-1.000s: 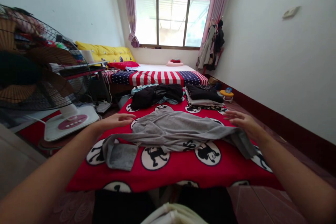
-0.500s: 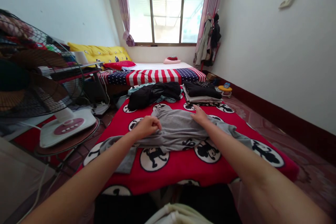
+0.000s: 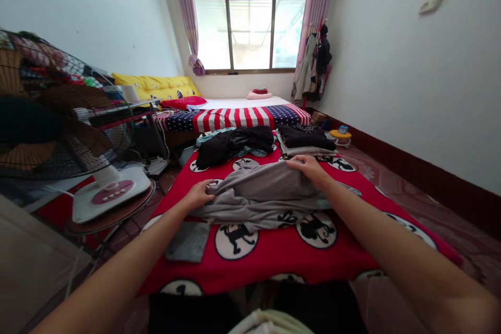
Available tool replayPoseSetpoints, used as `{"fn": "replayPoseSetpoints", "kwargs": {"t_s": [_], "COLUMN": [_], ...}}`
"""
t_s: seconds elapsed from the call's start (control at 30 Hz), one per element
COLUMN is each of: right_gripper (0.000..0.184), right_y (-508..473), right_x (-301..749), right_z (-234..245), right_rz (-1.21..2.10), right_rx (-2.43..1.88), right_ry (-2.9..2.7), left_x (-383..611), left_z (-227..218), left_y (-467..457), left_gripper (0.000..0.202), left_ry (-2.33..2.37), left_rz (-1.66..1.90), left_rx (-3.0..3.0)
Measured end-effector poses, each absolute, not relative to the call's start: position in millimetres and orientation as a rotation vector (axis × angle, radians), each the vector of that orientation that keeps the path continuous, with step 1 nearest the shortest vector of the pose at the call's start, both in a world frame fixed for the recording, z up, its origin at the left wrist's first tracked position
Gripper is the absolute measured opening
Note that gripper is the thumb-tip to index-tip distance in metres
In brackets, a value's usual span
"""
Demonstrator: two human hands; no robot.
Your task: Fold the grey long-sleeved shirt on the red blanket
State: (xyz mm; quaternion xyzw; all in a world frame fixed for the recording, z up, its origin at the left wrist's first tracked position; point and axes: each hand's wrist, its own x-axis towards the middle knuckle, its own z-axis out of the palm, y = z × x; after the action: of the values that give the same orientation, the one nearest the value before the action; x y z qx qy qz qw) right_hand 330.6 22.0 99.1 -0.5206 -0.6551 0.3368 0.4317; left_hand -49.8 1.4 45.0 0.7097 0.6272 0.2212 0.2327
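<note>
One grey shirt (image 3: 254,195) lies rumpled across one red blanket (image 3: 293,271); clock directions are taken from the shirt's middle. Two hands observed. The right hand (image 3: 309,168), at 2 o'clock, is nearly closed, thumb and fingers pinching the shirt's far edge. The left hand (image 3: 199,194), at 9 o'clock, is half curled against the shirt's side; whether its fingertips grip cloth cannot be told. One grey sleeve end (image 3: 188,242) lies flat at 8 o'clock. Dark print (image 3: 287,216) on the shirt at 4 o'clock is not legible. Also noted: one dark clothes heap (image 3: 230,146) at 11 o'clock, one folded stack (image 3: 307,139) at 1 o'clock.
</note>
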Motion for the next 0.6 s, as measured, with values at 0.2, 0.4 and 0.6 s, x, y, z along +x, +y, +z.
{"fn": "replayPoseSetpoints", "kwargs": {"t_s": [0.2, 0.4, 0.6], "right_gripper": [0.039, 0.027, 0.039], "right_y": [-16, 39, 28], "right_x": [364, 365, 330], "right_z": [154, 167, 98], "right_rz": [1.303, 0.665, 0.450], "right_rx": [-1.368, -1.361, -1.237], "right_ry": [-1.941, -1.380, -1.545], "left_x": [-58, -28, 11], "left_z": [86, 145, 92], "left_y": [-7, 40, 34], "left_gripper": [0.022, 0.025, 0.046], "left_ry": [1.493, 1.595, 1.696], "left_rz": [0.324, 1.414, 1.398], "left_rx": [1.851, 1.744, 2.146]}}
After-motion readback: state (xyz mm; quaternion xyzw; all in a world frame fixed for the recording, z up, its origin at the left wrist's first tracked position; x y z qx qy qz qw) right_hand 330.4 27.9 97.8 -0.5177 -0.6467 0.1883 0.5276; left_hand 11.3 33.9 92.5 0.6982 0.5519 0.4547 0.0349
